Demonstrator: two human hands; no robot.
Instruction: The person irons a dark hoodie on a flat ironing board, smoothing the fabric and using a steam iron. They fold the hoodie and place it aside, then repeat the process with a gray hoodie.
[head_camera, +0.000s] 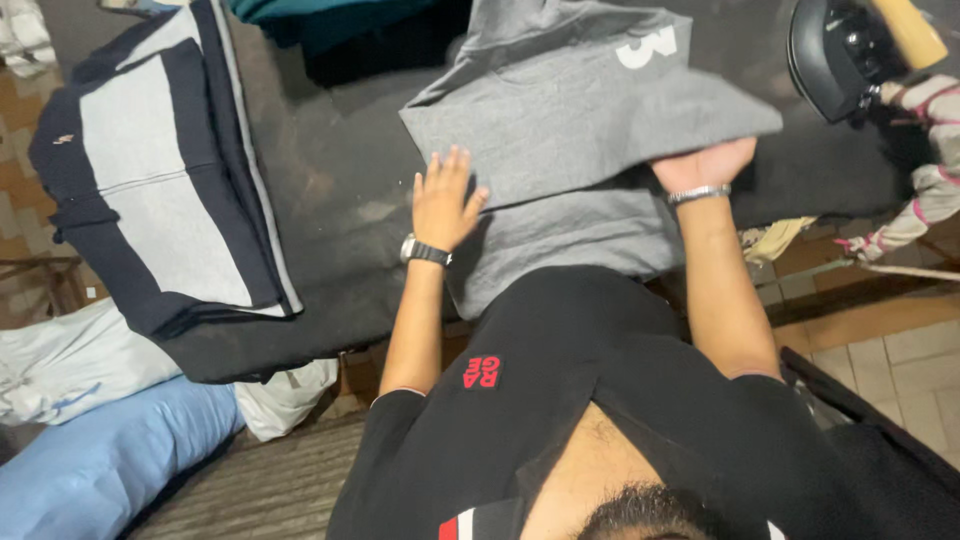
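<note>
Hands on grey shirt (560, 130) at table (340, 200) edge: left hand (443, 198) flat, fingers spread; right hand (705, 165) under folded flap, grip can't tell. Navy/grey jacket (150, 170) left, iron (850, 50) far right, w/ teal cloth (320, 18) behind.

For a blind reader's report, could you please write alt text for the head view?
Two hands press a folded grey T-shirt on a dark table: left hand flat on its edge, right hand under a fold. A folded navy-and-grey garment lies left, an iron right.
</note>
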